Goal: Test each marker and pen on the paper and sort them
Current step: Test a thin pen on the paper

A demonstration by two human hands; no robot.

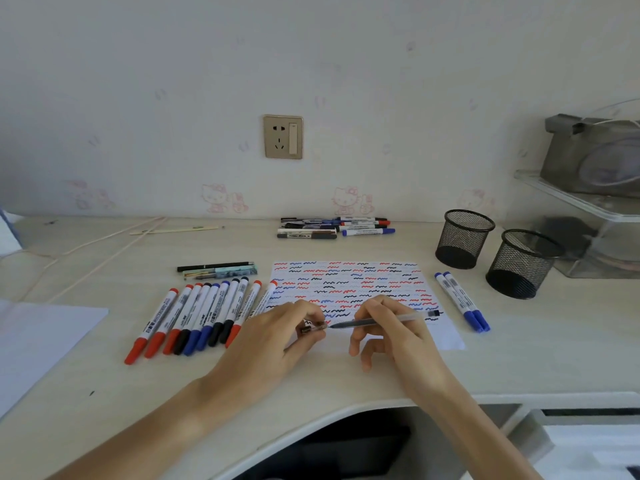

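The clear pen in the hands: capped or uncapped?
Uncapped. The right hand grips the pen, its dark tip bare, while the left hand pinches the cap just off it.

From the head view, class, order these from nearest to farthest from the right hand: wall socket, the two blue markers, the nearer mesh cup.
1. The two blue markers, lying just right of the right hand beside the paper.
2. The nearer mesh cup, farther right and back.
3. The wall socket, up on the wall behind the desk.
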